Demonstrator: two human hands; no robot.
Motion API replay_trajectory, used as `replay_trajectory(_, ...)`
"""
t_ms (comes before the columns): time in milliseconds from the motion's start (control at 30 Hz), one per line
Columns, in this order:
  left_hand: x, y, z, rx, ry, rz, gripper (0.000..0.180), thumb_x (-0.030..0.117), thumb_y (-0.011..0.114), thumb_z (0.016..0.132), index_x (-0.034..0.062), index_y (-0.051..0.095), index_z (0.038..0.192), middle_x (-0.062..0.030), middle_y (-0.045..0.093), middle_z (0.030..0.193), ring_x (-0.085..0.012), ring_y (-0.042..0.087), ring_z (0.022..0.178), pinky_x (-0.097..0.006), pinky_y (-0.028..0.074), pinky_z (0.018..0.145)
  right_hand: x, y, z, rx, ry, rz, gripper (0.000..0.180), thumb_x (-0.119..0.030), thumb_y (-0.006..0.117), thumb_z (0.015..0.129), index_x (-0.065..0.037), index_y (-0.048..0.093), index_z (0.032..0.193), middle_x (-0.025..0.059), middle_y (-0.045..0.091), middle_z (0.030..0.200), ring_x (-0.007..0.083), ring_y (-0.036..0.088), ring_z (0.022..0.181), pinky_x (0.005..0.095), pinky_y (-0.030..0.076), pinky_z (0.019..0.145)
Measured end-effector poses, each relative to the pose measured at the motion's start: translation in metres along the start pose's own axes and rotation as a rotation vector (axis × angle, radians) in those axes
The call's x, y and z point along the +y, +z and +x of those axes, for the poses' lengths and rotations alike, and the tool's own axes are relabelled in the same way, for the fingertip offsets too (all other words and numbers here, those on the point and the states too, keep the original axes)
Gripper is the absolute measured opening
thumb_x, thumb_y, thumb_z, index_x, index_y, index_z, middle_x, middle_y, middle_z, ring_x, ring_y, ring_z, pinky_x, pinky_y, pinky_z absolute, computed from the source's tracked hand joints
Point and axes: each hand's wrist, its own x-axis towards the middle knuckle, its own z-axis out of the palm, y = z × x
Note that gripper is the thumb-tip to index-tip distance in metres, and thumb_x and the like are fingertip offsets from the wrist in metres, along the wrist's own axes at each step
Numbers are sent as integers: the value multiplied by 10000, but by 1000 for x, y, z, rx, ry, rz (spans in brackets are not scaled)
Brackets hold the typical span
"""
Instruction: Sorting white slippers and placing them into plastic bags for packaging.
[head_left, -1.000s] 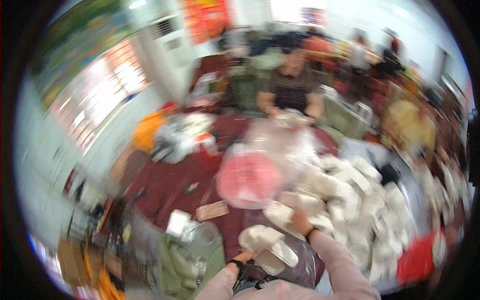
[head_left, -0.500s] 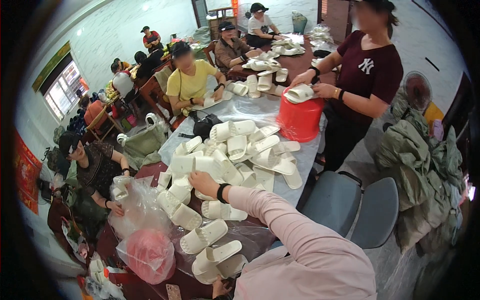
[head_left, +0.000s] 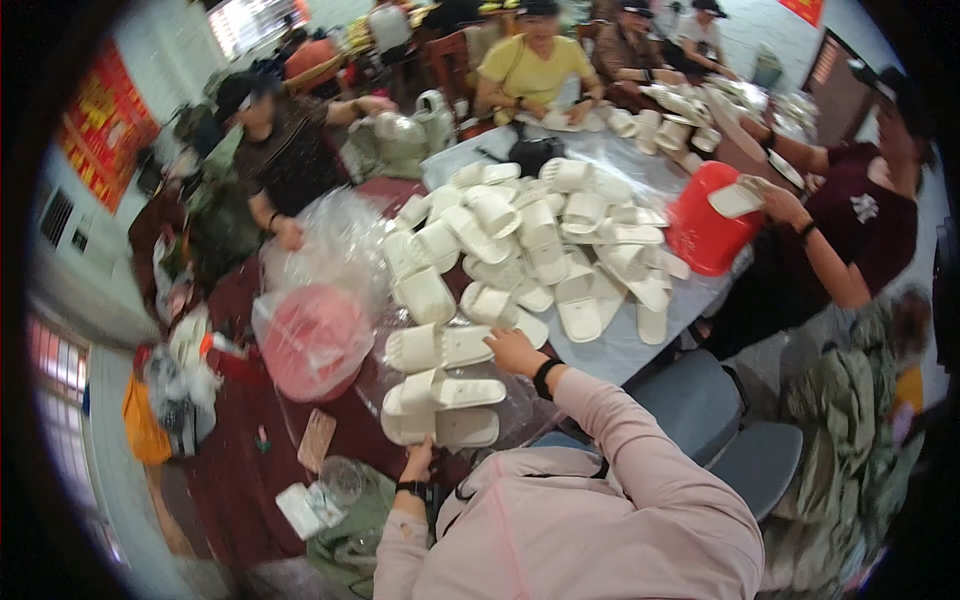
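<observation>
Near me, a pair of cream-white slide slippers (head_left: 468, 426) lies partly overlapped, toe straps to the left. My left hand (head_left: 420, 460) grips the near edge of the lower slipper, with the thumb on top. Just beyond the pair lies a single slipper (head_left: 468, 346). My right hand (head_left: 515, 352) has its fingers closed at the right end of this slipper; the fingertips are partly hidden. Beyond both hands is a heap of similar slippers (head_left: 542, 240), tumbled in different directions.
Left of the slippers are clear plastic bags (head_left: 330, 240), a pink bagged bundle (head_left: 315, 340) and a phone (head_left: 316, 440). A red bucket (head_left: 712, 220) stands at the right, beside a person holding a slipper. Grey chairs (head_left: 690, 405) are close on my right. Other people sit around the table.
My view has turned left and downward. My right hand has come back from the heap to the nearer single slipper. My left hand stays at the near pair.
</observation>
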Motion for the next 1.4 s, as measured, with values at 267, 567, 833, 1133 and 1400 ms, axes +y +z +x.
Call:
replay_trajectory(267,1,3,13,145,-48,-5,750,507,502,797,73,103,1262,-21,467,908,-136,452,738,-320,331,572,-16,12,0,-31,-42,18,405,-179,531,735,-81,487,1125,106,562,994,270,540,932,396,441,762)
replay_trajectory(567,-34,3,48,141,269,-6,781,299,547,822,-26,32,1311,-162,233,1349,-261,288,1201,-338,262,981,-28,82,59,-121,128,926,608,-317,605,766,57,376,1186,235,486,1135,327,478,1057,372,388,877)
replay_trajectory(833,-41,5,49,191,13,-5,1060,577,542,725,17,-149,1302,-149,201,1335,-277,384,1139,-537,264,913,-74,80,110,-236,391,1315,537,-106,607,764,-9,296,1191,158,486,1128,246,489,1008,343,395,837)
replay_trajectory(1133,-14,-10,42,-126,-265,-14,1147,557,578,707,-78,-213,1242,-225,161,1320,-320,439,1079,-499,331,888,-81,9,128,-23,476,1079,739,-63,586,658,12,161,1257,220,493,1035,315,520,931,375,402,839)
replay_trajectory(1400,-7,-21,48,38,-286,-58,962,515,565,748,-4,-40,1287,-149,423,1137,-275,468,1017,-547,313,826,-31,6,178,-95,284,917,1002,-26,593,653,-89,-129,1345,220,552,952,292,579,790,329,470,619)
